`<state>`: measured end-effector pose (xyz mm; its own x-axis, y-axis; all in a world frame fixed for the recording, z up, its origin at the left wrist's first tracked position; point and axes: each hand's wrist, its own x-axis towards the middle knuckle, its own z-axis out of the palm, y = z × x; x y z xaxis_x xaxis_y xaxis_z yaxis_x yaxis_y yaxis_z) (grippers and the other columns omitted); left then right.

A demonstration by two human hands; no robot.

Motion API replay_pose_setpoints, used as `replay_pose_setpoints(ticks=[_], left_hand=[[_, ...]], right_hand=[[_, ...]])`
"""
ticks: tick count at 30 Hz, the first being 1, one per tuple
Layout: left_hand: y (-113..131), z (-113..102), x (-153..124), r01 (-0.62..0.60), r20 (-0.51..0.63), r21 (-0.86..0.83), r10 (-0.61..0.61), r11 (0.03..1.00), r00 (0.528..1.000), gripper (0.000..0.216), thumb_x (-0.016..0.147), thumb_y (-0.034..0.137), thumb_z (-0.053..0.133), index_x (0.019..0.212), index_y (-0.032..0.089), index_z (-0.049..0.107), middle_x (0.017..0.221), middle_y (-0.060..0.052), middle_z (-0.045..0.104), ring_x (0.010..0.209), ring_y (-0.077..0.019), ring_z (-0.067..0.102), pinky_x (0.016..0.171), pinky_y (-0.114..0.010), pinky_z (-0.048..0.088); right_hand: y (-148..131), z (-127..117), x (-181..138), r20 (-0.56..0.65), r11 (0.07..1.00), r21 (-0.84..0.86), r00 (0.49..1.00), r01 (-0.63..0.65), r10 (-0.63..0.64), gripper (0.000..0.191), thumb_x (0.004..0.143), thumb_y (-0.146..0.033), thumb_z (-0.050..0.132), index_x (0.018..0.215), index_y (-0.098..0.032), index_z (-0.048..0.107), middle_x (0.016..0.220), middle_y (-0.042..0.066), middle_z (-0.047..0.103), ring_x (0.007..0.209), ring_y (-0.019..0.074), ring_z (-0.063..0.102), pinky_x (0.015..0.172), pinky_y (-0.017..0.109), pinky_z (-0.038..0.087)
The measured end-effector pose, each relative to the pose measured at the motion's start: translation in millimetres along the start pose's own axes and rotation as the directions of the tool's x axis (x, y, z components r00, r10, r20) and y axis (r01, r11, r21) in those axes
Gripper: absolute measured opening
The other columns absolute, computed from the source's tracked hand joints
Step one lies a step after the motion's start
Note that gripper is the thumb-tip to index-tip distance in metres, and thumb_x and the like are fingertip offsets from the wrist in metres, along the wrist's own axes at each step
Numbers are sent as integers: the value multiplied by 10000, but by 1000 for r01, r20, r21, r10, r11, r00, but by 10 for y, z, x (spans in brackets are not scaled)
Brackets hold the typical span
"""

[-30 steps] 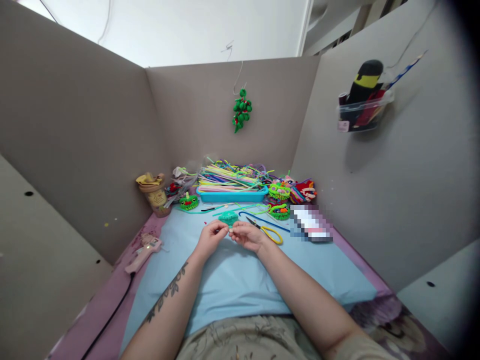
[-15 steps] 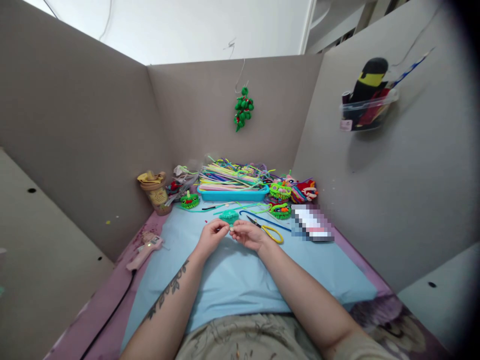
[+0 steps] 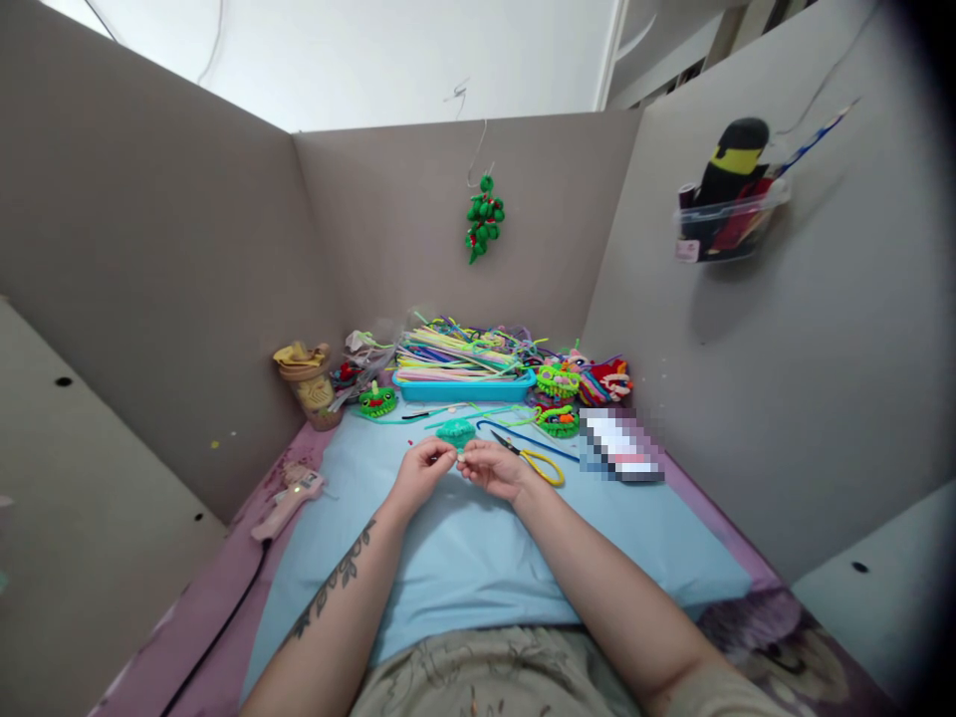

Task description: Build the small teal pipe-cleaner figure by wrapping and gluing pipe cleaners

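Note:
My left hand and my right hand meet fingertip to fingertip over the light blue mat. Both are pinched on a small teal pipe-cleaner piece that sits just beyond the fingers. What the fingertips grip exactly is too small to make out. Yellow-handled scissors lie just right of my right hand.
A blue tray of coloured pipe cleaners stands at the back, with green pipe-cleaner figures beside it. A pink glue gun lies at the left with its cord. A jar sits back left. Grey partition walls enclose the desk.

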<state>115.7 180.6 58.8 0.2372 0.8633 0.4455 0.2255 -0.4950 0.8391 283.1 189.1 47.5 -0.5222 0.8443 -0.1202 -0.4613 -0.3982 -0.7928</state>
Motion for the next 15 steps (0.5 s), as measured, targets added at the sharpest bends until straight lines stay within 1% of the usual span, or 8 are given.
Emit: replay_pose_setpoints(ticks=[15], left_hand=[[-17,-1,-6,4,4,5,-4,1000,1000,184,773,314,575,697,159,642,705,-22,597,695,-140,544,679,-256,418]], right_hand=[[-5,7,-1,-5,1000,-2,1000,2,-2,199,588,-152,758,688,-127,587,634,28,671,511,82,605,459,141,446]])
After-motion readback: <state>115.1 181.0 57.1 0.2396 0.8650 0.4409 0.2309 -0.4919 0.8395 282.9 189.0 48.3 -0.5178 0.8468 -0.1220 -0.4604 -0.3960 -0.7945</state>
